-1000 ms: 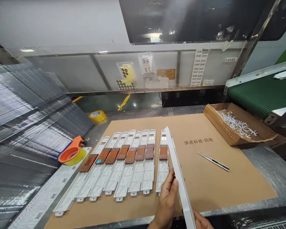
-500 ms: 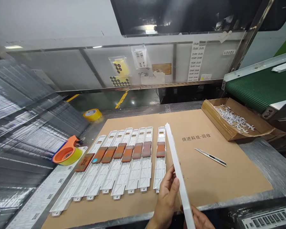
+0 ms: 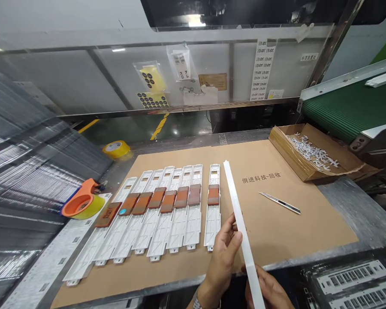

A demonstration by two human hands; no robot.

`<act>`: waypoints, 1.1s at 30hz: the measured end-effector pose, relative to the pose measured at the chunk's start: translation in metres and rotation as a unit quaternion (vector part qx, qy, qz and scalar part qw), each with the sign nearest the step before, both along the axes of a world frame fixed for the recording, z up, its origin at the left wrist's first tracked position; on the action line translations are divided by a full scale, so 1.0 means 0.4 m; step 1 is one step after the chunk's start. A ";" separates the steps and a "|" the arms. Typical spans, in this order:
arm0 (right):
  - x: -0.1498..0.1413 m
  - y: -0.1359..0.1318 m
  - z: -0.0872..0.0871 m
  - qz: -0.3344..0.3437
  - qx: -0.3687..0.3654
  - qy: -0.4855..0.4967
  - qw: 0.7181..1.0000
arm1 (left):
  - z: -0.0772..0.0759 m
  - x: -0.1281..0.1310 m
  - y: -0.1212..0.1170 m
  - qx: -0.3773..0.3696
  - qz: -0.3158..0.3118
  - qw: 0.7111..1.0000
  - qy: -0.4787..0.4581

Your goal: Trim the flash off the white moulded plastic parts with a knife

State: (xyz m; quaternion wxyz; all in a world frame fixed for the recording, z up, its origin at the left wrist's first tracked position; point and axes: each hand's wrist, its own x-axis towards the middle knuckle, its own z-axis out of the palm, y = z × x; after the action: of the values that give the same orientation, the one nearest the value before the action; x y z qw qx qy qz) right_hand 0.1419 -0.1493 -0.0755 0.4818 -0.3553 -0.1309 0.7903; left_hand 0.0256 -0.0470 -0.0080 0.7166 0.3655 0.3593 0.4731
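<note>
A long white plastic strip (image 3: 239, 221) slants up from the bottom edge, its narrow side towards me. My left hand (image 3: 224, 253) grips it around the middle, thumb on the near side. Lower down, my right hand (image 3: 269, 286) is closed on the strip's near end; some of its fingers are hidden behind it. Just left of the strip lies a single white slatted panel (image 3: 212, 223) with a red-brown block (image 3: 213, 195) across it. Farther left, several similar white panels (image 3: 161, 236) lie side by side, each with a red-brown block on top.
A utility knife (image 3: 279, 202) lies on the cardboard sheet (image 3: 309, 231) at right. Behind it stands a carton (image 3: 292, 159) of small white parts, beside a green conveyor (image 3: 347, 111). An orange tape dispenser (image 3: 80, 201) and a yellow tape roll (image 3: 116, 149) are at left.
My view has tilted down slightly, so the table scene sits higher and more to the left. Both hands keep their hold on the strip, which stays in nearly the same pose.
</note>
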 end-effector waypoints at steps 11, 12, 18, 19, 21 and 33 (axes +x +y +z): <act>0.005 -0.009 -0.004 -0.031 0.004 0.011 0.999 | 0.007 0.012 0.008 -0.019 -0.025 0.999 -0.015; 0.006 -0.009 0.000 -0.034 0.002 0.009 0.999 | 0.006 0.014 0.009 -0.020 -0.026 0.999 -0.015; 0.014 -0.005 0.022 -0.046 -0.005 0.002 0.999 | 0.005 0.023 0.013 -0.037 -0.028 0.999 -0.019; 0.014 -0.005 0.024 -0.048 -0.004 0.005 0.999 | 0.006 0.025 0.012 -0.039 -0.030 0.999 -0.021; 0.012 -0.004 0.029 -0.054 0.001 0.009 0.999 | 0.009 0.028 0.012 -0.041 -0.031 0.998 -0.026; 0.004 0.006 0.065 -0.062 0.007 -0.006 0.998 | 0.007 0.030 0.009 -0.030 -0.046 0.998 -0.020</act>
State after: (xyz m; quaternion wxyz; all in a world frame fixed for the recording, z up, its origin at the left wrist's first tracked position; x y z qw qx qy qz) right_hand 0.1435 -0.1469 -0.0493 0.5314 -0.3645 -0.1171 0.7557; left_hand 0.0375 -0.0432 -0.0053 0.7551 0.3505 0.3418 0.4361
